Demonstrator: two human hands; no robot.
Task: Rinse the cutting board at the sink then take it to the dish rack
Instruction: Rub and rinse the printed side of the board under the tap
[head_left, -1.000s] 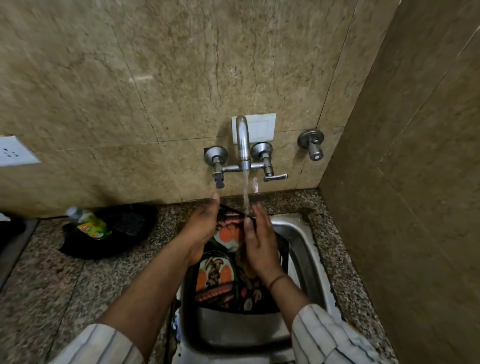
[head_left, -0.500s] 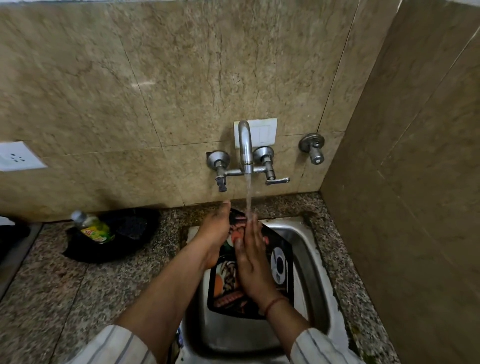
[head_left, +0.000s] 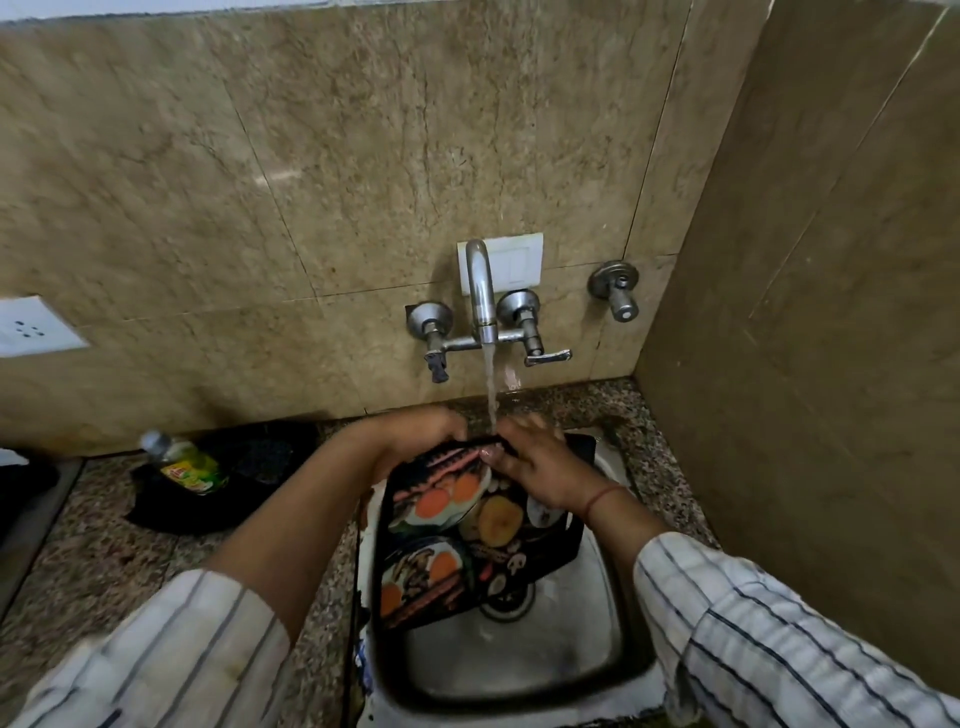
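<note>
Since half a second ago your right hand (head_left: 540, 467) has slid up from the middle of the cutting board (head_left: 467, 530) to its far edge, and the board now lies flatter, showing more of its printed face. You hold it propped in the sink (head_left: 613, 639), far edge raised under the tap (head_left: 480, 291) and near corner down by the drain (head_left: 506, 603), so the water (head_left: 490, 389) striking the top can run the length of the face and carry the dirt off.

Your left hand (head_left: 415, 436) is closed on the far left edge, bearing the weight and keeping the tilt. Your right hand lies open, fingers (head_left: 491, 454) spread on the wet top edge just where the stream lands, probably rubbing, though blur makes that uncertain.

A green soap bottle (head_left: 184, 465) lies on a dark tray (head_left: 171, 509) on the counter (head_left: 93, 561) to the left. No dish rack is in view; I'd judge the rinsing is under way and the carrying not yet begun.
</note>
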